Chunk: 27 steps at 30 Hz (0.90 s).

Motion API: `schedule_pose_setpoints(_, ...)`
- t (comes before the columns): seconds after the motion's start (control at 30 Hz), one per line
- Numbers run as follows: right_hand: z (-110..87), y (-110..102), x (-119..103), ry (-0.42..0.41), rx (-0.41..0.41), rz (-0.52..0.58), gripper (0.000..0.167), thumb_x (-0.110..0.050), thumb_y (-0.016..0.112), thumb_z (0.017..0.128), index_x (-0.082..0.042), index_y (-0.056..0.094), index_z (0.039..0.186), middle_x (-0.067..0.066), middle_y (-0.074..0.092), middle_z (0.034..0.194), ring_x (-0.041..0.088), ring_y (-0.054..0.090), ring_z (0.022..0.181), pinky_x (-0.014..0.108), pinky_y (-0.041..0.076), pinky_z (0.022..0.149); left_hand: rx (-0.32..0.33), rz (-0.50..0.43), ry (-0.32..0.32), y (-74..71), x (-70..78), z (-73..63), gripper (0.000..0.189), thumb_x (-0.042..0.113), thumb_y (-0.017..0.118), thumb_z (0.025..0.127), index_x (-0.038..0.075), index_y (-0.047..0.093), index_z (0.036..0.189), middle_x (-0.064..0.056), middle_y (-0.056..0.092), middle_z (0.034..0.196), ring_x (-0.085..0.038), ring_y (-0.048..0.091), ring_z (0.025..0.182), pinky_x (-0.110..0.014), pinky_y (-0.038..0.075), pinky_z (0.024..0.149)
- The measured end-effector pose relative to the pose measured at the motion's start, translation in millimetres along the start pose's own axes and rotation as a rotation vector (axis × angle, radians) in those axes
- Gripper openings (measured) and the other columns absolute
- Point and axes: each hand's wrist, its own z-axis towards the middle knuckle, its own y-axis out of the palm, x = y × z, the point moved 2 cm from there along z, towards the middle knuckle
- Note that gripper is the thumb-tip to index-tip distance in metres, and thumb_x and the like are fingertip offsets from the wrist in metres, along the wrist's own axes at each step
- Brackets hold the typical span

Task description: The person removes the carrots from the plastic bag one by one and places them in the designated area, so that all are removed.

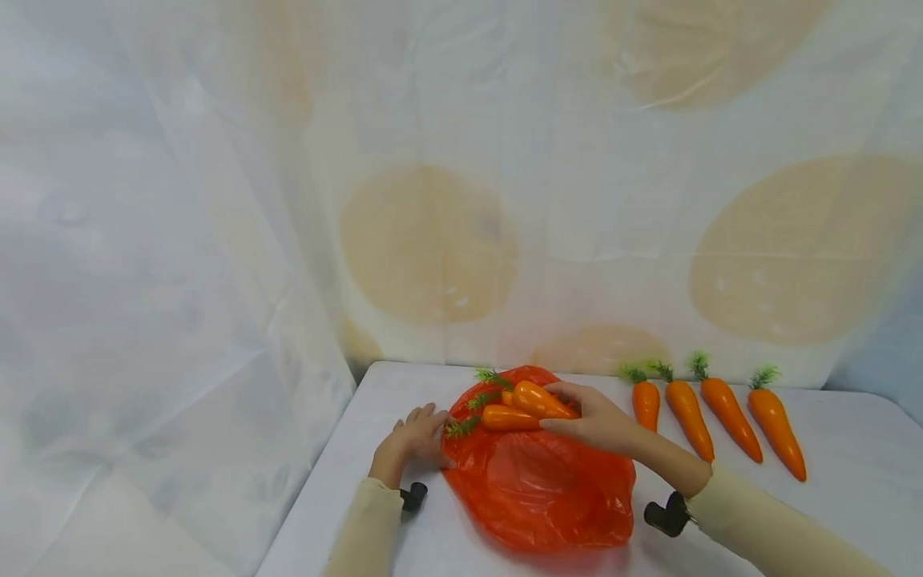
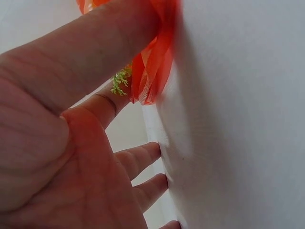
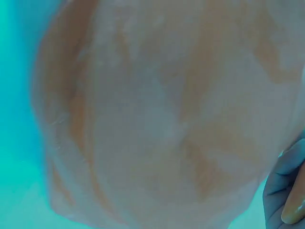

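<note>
A red plastic bag (image 1: 555,497) lies spread on the white table. My left hand (image 1: 418,437) is at its left edge; in the left wrist view, the thumb and index finger pinch the bag's rim (image 2: 151,78), while the other fingertips touch the table. Over the bag, my right hand (image 1: 594,417) grips an orange carrot (image 1: 542,399) near its tapered end. A second carrot (image 1: 505,417) lies just below it, its tip by the right thumb. Part of a third shows behind them. Green leafy tops (image 1: 463,427) point left. The bag fills most of the right wrist view.
To the right, several more carrots (image 1: 731,421) lie in a row on the table (image 1: 858,449), leafy tops away from me. A pale curtain with tan spots (image 1: 606,240) hangs behind the table and along its left side.
</note>
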Motion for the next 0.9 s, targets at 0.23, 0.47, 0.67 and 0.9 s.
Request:
schedule_pose_setpoints(0.23, -10.9, -12, 9, 0.059, 0.026, 0.011, 0.056, -0.034, 0.074, 0.089, -0.007, 0.054, 0.134, 0.008, 0.065, 0.117, 0.021, 0.062, 0.098, 0.027, 0.059, 0.081, 0.001, 0.003, 0.003, 1.2, 0.4, 0.4, 0.07, 0.038, 0.085, 0.073, 0.021, 0.055, 0.134, -0.017, 0.03, 0.159, -0.043, 0.023, 0.146, -0.071, 0.015, 0.115)
schedule_pose_setpoints(0.47, -18.9, -25, 13, 0.089, 0.082, -0.006, 0.058, -0.034, 0.076, 0.087, -0.005, 0.054, 0.133, 0.011, 0.066, 0.115, 0.019, 0.065, 0.092, 0.029, 0.06, 0.075, 0.008, -0.007, -0.005, -2.2, 0.4, -0.5, 0.07, 0.038, 0.085, 0.073, 0.023, 0.055, 0.135, -0.017, 0.029, 0.16, -0.042, 0.021, 0.147, -0.07, 0.014, 0.116)
schedule_pose_setpoints(0.67, -28.0, -35, 20, 0.107, 0.139, -0.029, 0.056, -0.032, 0.075, 0.088, -0.005, 0.055, 0.133, 0.011, 0.066, 0.117, 0.019, 0.065, 0.093, 0.028, 0.059, 0.076, 0.01, -0.013, -0.005, -0.1, -0.7, 0.5, 0.072, 0.038, 0.085, 0.072, 0.022, 0.055, 0.136, -0.017, 0.03, 0.159, -0.043, 0.021, 0.147, -0.071, 0.014, 0.116)
schedule_pose_setpoints(0.9, -41.2, -48, 31, 0.165, 0.241, -0.066, 0.061, -0.037, 0.076, 0.086, -0.004, 0.055, 0.133, 0.014, 0.068, 0.113, 0.021, 0.062, 0.087, 0.03, 0.057, 0.07, 0.011, -0.009, -0.002, 1.7, -1.2, 1.1, 0.072, 0.039, 0.085, 0.072, 0.022, 0.055, 0.135, -0.017, 0.03, 0.159, -0.043, 0.022, 0.147, -0.071, 0.015, 0.115)
